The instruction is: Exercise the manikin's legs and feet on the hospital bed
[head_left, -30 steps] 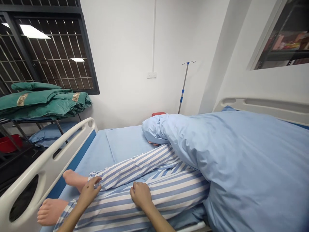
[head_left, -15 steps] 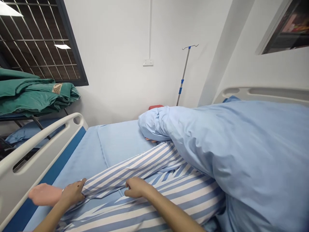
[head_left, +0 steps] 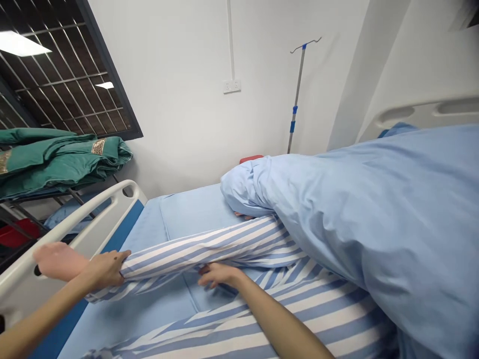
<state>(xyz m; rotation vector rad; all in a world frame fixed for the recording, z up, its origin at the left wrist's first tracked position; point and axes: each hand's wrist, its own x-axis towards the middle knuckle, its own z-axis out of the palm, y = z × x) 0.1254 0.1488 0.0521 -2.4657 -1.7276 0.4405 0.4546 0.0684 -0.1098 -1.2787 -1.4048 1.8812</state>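
From the head camera we see a figure lying on a hospital bed, and both of the person's hands are at work on one leg. The striped trouser leg [head_left: 202, 247] runs across the middle of the frame towards the left, with its bare foot [head_left: 58, 262] near the white bed rail [head_left: 77, 214]. As far as we can judge, this leg is raised a little off the blue sheet [head_left: 149, 304].

At the left of the frame, the left hand [head_left: 105, 269] is closed around the shin, gripping the striped cloth. At the centre, the right hand [head_left: 219, 275] reaches in under the same leg from below. Its fingers [head_left: 205, 274] are partly hidden, so we cannot tell whether they are closing on the cloth.

So far, we judge that this leg has been moved across the bed, while the other striped leg [head_left: 262, 329] lies flat along the bottom edge of the frame. The blue duvet [head_left: 374, 224] covers the upper body on the right and has not been turned back.

Beyond the bed, green folded blankets [head_left: 56, 159] sit on a metal rack at the left, below the barred window [head_left: 67, 75]. An IV pole [head_left: 297, 89] stands against the wall at the upper centre.
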